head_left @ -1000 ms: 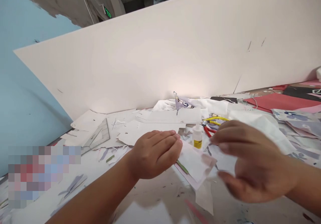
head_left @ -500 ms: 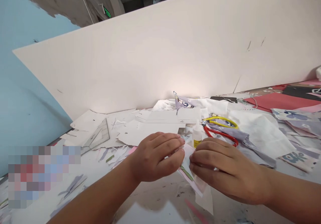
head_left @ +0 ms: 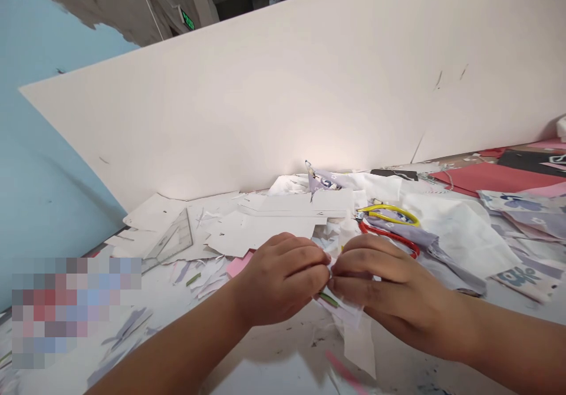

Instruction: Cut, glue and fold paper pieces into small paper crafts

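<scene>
Near the middle of the table, my left hand (head_left: 287, 280) and my right hand (head_left: 393, 292) meet almost fingertip to fingertip. Both have their fingers closed in a pinch on a thin, pale piece of paper (head_left: 351, 314); part of it pokes out below the fingers, and most of it is hidden. A narrow green strip (head_left: 328, 299) shows under the fingertips. Behind my right hand lies a pair of scissors (head_left: 389, 224) with one yellow and one red handle. Only a bit of yellow from the small bottle behind my fingers peeks out.
A tall white board (head_left: 283, 100) stands along the back. Card sheets (head_left: 260, 230) and a clear set square (head_left: 172, 239) lie at left. White cloth (head_left: 464, 236), patterned fabric pieces (head_left: 522, 280) and red paper (head_left: 499, 177) are at right. Paper scraps litter the table.
My hands have come closer together, closing the gap between the fingertips over the pale paper. My right hand moved slightly left and now covers most of the small bottle.
</scene>
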{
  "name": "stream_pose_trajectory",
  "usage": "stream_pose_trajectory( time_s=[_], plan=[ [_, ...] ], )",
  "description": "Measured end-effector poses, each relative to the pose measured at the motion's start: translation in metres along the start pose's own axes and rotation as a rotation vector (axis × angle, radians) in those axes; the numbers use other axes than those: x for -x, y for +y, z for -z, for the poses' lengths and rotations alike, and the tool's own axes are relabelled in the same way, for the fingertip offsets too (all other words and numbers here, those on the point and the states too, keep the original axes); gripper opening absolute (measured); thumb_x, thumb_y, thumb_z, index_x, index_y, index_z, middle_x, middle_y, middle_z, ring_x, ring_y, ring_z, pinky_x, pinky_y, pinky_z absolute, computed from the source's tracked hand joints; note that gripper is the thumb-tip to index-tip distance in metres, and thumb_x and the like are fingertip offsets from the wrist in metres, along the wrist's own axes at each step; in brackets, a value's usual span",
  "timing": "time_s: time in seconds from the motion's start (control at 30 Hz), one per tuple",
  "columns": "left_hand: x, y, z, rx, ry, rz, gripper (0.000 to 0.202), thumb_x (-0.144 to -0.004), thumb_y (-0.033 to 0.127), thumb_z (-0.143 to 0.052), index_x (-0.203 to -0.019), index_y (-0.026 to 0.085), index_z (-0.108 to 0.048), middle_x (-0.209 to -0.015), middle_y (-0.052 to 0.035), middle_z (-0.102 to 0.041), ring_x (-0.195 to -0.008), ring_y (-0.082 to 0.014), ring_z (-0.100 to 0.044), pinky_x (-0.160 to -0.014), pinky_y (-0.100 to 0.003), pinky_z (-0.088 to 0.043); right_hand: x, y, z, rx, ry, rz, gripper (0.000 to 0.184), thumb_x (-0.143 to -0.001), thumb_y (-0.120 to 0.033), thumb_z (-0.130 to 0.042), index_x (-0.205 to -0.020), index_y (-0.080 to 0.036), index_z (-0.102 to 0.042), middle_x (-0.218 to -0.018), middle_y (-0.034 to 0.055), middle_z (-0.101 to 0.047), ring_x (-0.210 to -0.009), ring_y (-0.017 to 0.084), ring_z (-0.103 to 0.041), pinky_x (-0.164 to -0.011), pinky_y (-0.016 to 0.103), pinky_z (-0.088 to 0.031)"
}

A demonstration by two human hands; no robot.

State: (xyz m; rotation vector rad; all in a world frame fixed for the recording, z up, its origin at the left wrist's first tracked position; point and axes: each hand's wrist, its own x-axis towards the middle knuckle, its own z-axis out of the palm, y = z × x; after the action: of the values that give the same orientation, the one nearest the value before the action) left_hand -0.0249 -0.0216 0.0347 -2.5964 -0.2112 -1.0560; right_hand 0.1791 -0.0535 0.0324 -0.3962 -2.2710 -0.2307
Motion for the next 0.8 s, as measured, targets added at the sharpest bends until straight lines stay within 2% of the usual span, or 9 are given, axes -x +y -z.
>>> stream_pose_trajectory(
  time_s=[0.13,0.27,0.37,0.47,0.53,0.67,0.73,0.8],
  plan=[
    [0.0011,0.0017,-0.0002,0.036,-0.019,0.079,0.015,-0.076,0.009,-0.049,-0.088,0.017,-0.054,-0.09,-0.0057,-0.069,-0.086,-0.0138,-0.062,-0.078,-0.027,-0.046,0.0011,0.0003,-0.0012,-0.028,0.056,-0.022,0.027,-0.077,0.001,-0.047,-0.095,-0.017,-0.058,-0.078,0.0074,-0.064,-0.072,0.018,-0.055,-0.063,0.033,-0.047],
    [0.0008,0.0031,0.0004,0.001,0.017,0.087,0.013,-0.077,0.008,-0.048,-0.081,0.019,-0.054,-0.092,-0.0053,-0.068,-0.091,-0.0145,-0.062,-0.079,-0.027,-0.046,0.0047,0.0007,-0.0037,0.035,0.056,0.009,0.031,-0.073,0.002,-0.049,-0.096,-0.018,-0.056,-0.081,0.0069,-0.065,-0.076,0.02,-0.055,-0.066,0.036,-0.047],
    [0.0001,0.002,0.0024,-0.03,0.062,0.079,0.014,-0.078,0.007,-0.047,-0.079,0.019,-0.054,-0.092,-0.0062,-0.067,-0.095,-0.0158,-0.06,-0.079,-0.028,-0.046,0.0068,0.0026,-0.0068,0.09,0.136,-0.058,0.028,-0.071,-0.005,-0.054,-0.094,-0.02,-0.05,-0.087,0.0079,-0.062,-0.082,0.022,-0.056,-0.072,0.039,-0.048],
    [0.0003,-0.0005,0.0041,-0.063,0.105,0.064,0.015,-0.076,0.005,-0.048,-0.079,0.019,-0.053,-0.093,-0.0068,-0.066,-0.097,-0.0171,-0.059,-0.078,-0.03,-0.047,0.0072,0.0056,-0.0081,0.092,0.222,-0.135,0.029,-0.07,-0.01,-0.057,-0.094,-0.021,-0.045,-0.088,0.0086,-0.058,-0.083,0.022,-0.057,-0.07,0.038,-0.049],
    [0.0009,-0.0017,0.0036,-0.068,0.103,0.038,0.014,-0.074,0.005,-0.051,-0.078,0.018,-0.053,-0.092,-0.0072,-0.066,-0.096,-0.0176,-0.06,-0.077,-0.029,-0.047,0.0067,0.007,-0.0074,0.081,0.213,-0.145,0.026,-0.073,-0.01,-0.056,-0.093,-0.022,-0.045,-0.087,0.0078,-0.058,-0.081,0.022,-0.056,-0.069,0.037,-0.049],
    [0.0029,0.0,-0.0006,0.008,0.077,0.033,0.016,-0.071,0.004,-0.054,-0.081,0.017,-0.052,-0.092,-0.0085,-0.066,-0.09,-0.0176,-0.061,-0.074,-0.03,-0.047,0.0052,0.0063,-0.0061,0.045,0.108,-0.081,0.019,-0.076,-0.005,-0.052,-0.084,-0.022,-0.05,-0.079,0.0046,-0.058,-0.075,0.019,-0.054,-0.068,0.036,-0.046],
    [0.0032,0.0033,-0.0018,0.098,0.057,0.1,0.019,-0.072,0.006,-0.052,-0.087,0.018,-0.052,-0.088,-0.0063,-0.068,-0.081,-0.0152,-0.062,-0.071,-0.028,-0.047,0.0047,0.0042,-0.0067,0.002,0.105,-0.097,0.019,-0.076,-0.004,-0.052,-0.081,-0.022,-0.05,-0.075,0.0037,-0.058,-0.072,0.018,-0.053,-0.066,0.035,-0.046],
    [0.0023,0.0072,-0.0014,0.219,0.011,0.28,0.018,-0.076,0.01,-0.051,-0.09,0.02,-0.053,-0.077,-0.0019,-0.067,-0.067,-0.0118,-0.061,-0.063,-0.024,-0.046,0.0039,0.0025,-0.0062,-0.051,0.117,-0.162,0.016,-0.077,-0.006,-0.053,-0.082,-0.021,-0.05,-0.072,0.0032,-0.057,-0.069,0.018,-0.053,-0.062,0.033,-0.045]
  ],
)
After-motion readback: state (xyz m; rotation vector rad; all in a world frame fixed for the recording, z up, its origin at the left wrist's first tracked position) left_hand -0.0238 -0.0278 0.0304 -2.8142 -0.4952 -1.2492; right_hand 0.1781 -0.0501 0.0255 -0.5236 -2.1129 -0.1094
